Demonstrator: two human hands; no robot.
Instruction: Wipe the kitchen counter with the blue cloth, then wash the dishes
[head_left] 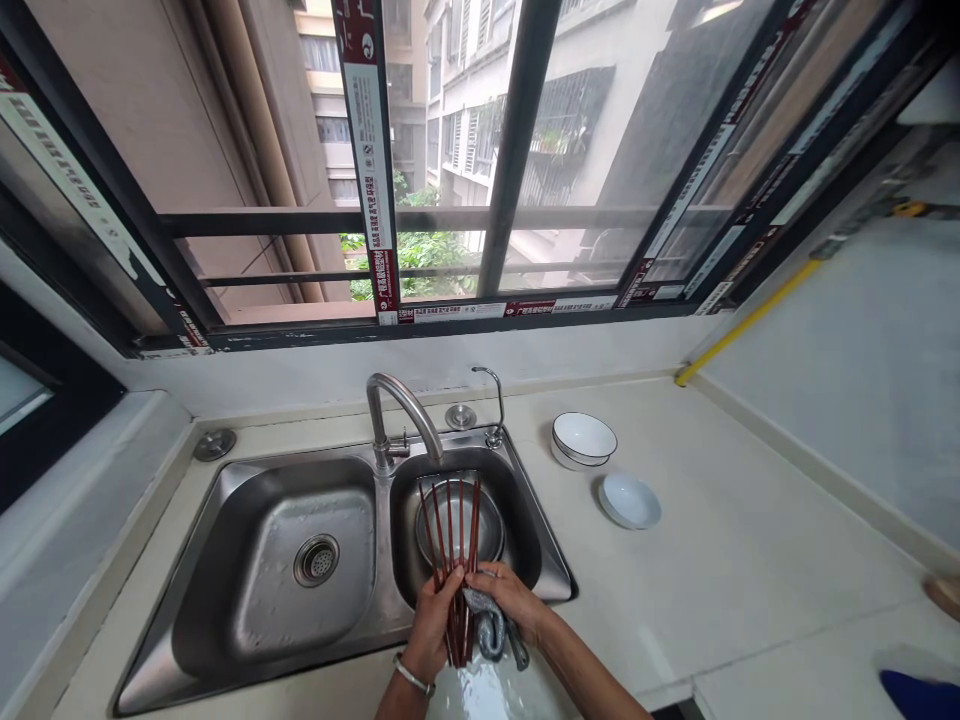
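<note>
Several dark red chopsticks (450,520) fan out upright over the near edge of the right sink basin. My left hand (433,620) is closed around their lower part, thumb on top. From the right, my right hand (510,597) grips a grey cloth (491,625) and presses its fingers against the chopsticks. The cloth hangs folded below that hand. Behind the chopsticks, a round metal bowl (491,525) sits in the right basin (525,520).
A curved faucet (405,400) and a thin small tap (501,400) rise behind the sink. The left basin (225,580) has a drain strainer (316,560). To the right, stacked white bowls (583,437) and a pale bowl (630,502) stand on the counter (735,560).
</note>
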